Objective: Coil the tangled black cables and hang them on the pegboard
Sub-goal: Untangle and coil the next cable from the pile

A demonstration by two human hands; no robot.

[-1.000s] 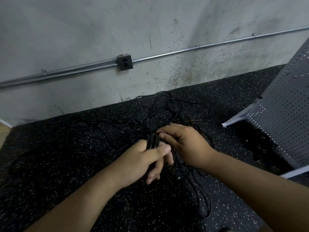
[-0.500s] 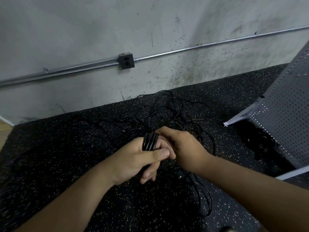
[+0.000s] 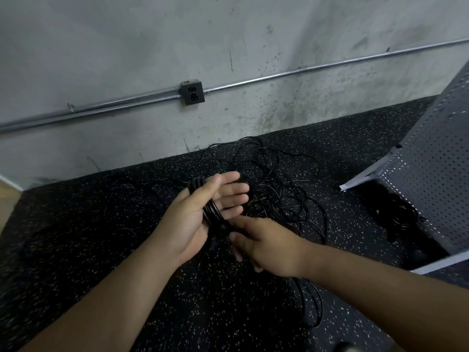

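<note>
Over mat (image 3: 101, 224): coil (image 3: 211, 212) round straight left fingers (image 3: 233, 189); right fingers (image 3: 250, 227) pinch it.

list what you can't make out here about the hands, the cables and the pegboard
All in the head view:
- right hand: motion blur, so its grip on the cable cannot be told.
- coil round the left hand: strands merge and the hand hides the far side, so the number of turns is unclear.
- pegboard: cut off by the right edge; hooks not discernible.
- cable tangle: black on the dark floor, so cable count and ends are unreadable.
</note>
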